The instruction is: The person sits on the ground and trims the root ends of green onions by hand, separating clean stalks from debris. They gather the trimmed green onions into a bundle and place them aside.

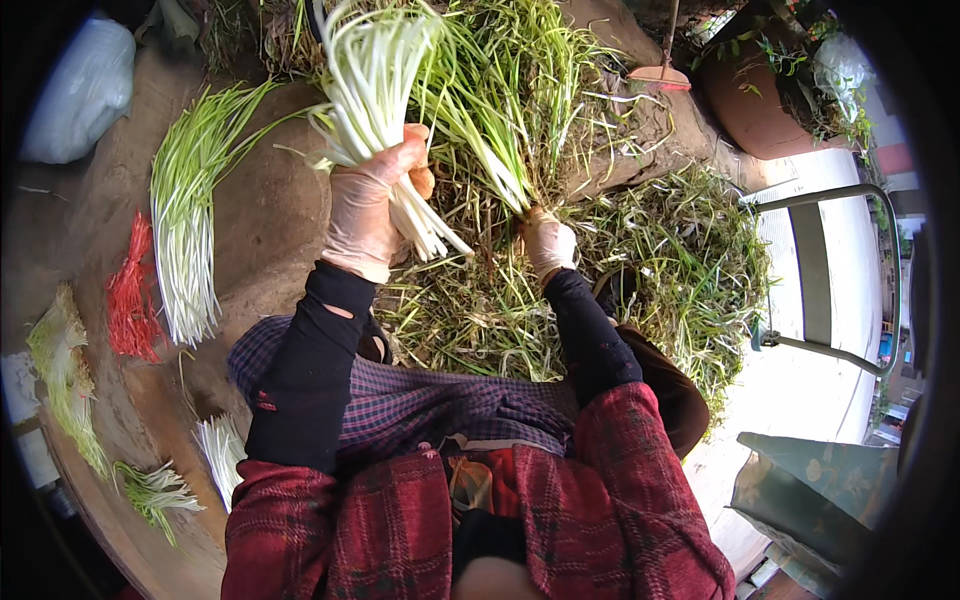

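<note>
My left hand (pixel 382 195), in a thin pale glove, is raised and closed around a bundle of clean white-stemmed greens (pixel 375 82) that look like garlic chives. The cut-looking white ends stick out below the fist, and the stems fan out above it. Lower and to the right, my gloved right hand (pixel 549 238) grips the root end of a second bunch of greens (pixel 499 169). Its leaves run up and left into a large heap of uncleaned greens (pixel 525 52). Fingers of the right hand are partly hidden by the roots and hand itself.
Loose trimmings (pixel 667 247) cover the ground before me and to the right. At left lie a sorted bundle of greens (pixel 187 217), red ties (pixel 135 292) and smaller bunches (pixel 221 450). A broom (pixel 660 75), a terracotta pot (pixel 750 97) and a metal-framed chair (pixel 817 277) stand right.
</note>
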Available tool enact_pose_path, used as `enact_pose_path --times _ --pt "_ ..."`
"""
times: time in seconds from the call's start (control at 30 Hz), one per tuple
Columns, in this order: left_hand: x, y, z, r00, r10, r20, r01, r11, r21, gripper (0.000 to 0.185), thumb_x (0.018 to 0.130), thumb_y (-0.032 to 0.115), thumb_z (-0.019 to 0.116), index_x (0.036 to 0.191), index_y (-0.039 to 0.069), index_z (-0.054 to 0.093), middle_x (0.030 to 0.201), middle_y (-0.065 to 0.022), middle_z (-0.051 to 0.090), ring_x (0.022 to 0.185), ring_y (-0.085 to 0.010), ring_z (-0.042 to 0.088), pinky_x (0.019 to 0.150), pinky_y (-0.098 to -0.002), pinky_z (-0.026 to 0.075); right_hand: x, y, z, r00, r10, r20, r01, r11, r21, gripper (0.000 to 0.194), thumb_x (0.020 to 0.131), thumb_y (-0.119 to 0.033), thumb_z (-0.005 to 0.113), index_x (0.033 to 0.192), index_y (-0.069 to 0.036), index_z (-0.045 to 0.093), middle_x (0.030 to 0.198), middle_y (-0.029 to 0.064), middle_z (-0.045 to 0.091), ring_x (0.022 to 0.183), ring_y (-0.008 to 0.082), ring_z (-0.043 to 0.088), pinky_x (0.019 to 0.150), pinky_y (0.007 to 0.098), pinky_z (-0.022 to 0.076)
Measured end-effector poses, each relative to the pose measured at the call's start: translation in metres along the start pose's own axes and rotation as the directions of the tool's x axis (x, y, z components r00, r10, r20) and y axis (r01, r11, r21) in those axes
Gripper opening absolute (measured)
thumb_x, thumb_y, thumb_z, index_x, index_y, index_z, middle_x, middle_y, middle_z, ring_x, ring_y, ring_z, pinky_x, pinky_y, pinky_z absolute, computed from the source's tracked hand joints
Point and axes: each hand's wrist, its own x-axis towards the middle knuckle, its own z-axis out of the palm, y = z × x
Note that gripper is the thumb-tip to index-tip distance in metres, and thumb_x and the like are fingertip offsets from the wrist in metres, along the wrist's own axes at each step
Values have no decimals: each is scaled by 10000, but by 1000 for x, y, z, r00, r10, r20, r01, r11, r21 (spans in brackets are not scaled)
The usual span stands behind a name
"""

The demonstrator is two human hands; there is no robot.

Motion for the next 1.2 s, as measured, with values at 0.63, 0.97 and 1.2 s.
enact_pose_path --times 0.63,0.97,1.2 --pt "-26 -100 -51 776 -540 -325 620 748 237 111 808 49 792 845 -45 745 744 -129 724 549 -209 646 487 -333 496 -114 -126 -85 969 -239 -63 247 936 250 199 807 -248 714 802 -57 663 691 157 651 637 335 660 588 424 523" --pt "-10 -111 -52 740 -600 -303 671 693 264 77 772 -6 748 772 -59 692 698 -114 683 546 -216 643 485 -361 496 -107 -116 -61 922 -145 360 -150 723 674 474 961 -446 578 839 -3 693 686 173 670 640 296 670 627 430 528" --pt "-3 -99 -60 751 -610 -254 655 639 403 147 830 60 718 896 -71 705 776 -112 700 599 -218 652 542 -351 521 -67 -114 -26 765 -317 561 -640 -280 715 197 933 -236 731 941 -41 759 650 -41 627 479 50 396 447 228 262"
